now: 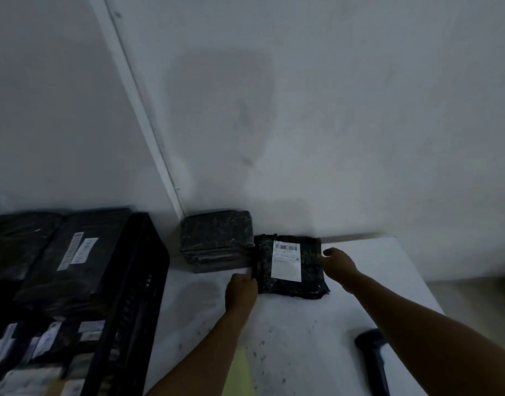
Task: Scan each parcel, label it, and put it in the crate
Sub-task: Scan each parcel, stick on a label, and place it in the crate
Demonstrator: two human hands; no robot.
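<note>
A black plastic-wrapped parcel with a white barcode label on top lies on the white table near the wall. My left hand grips the parcel's left edge. My right hand holds its right edge, thumb on top. A black crate stands at the left, filled with several labelled black parcels. A black handheld scanner lies on the table at the lower right, untouched.
A short stack of black wrapped parcels sits against the wall just left of the held parcel, touching it. A pale wall rises behind the table. The table's right edge runs diagonally past the scanner. A yellowish strip shows beside my left forearm.
</note>
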